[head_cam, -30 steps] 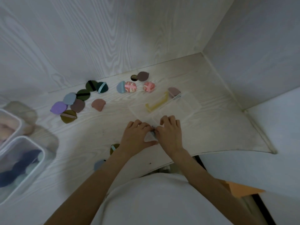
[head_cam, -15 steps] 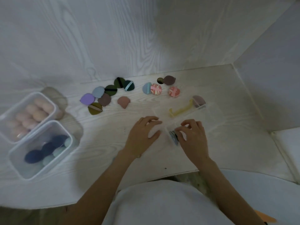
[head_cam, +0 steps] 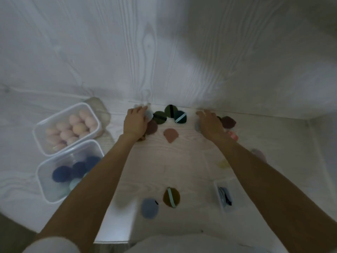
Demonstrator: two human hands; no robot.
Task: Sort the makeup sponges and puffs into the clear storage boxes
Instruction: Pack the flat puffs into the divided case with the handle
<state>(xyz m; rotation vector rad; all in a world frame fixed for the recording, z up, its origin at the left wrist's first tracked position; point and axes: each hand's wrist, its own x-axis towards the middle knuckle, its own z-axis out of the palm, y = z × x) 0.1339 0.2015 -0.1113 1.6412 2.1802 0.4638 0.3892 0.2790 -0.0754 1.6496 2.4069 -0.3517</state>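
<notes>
My left hand [head_cam: 135, 121] reaches over the left cluster of puffs by the back wall, fingers lying on a light blue puff [head_cam: 149, 114] and over a brown puff [head_cam: 152, 127]. My right hand [head_cam: 207, 123] lies over the right cluster beside a maroon puff [head_cam: 228, 122] and a red patterned puff [head_cam: 233, 135]. Between the hands sit an olive puff [head_cam: 160, 118], a dark green puff [head_cam: 170, 110], a teal puff [head_cam: 180, 116] and a pink puff [head_cam: 170, 135]. A small clear box [head_cam: 226, 207] near my right forearm holds a dark puff.
Two clear boxes stand at the left: one [head_cam: 35, 133] with pink sponges, one [head_cam: 39, 172] with blue and pale green sponges. A blue puff [head_cam: 149, 208] and a brown strapped puff [head_cam: 171, 197] lie near the table's front edge. A blurred yellow object [head_cam: 223, 163] lies right.
Both hands have left the small clear box and stretched forward to the puffs at the back wall. A dark puff now lies in that box. The camera has tilted down and left.
</notes>
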